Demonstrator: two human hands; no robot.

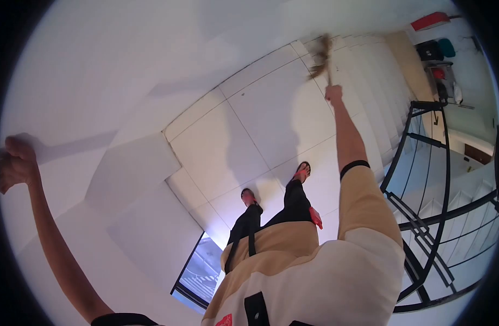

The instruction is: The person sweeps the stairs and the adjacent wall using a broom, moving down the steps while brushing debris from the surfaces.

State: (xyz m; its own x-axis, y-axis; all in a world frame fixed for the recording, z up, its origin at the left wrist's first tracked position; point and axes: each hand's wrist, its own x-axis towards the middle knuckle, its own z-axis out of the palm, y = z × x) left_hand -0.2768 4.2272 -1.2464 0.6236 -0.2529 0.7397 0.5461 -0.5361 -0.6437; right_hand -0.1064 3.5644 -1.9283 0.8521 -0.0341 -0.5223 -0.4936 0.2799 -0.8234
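Observation:
My right hand is closed round the handle of a brush with brown bristles, held out over the pale tiled floor close to the top of the stairs. The bristles look slightly blurred. At the far left, my left hand is raised beside the white wall, its fingers partly curled and partly in the dark image edge. Whether it touches the wall or holds anything is unclear.
Pale steps curve down at the right, beside a black metal railing. A window lies at the lower left. A red object and several items are at the upper right.

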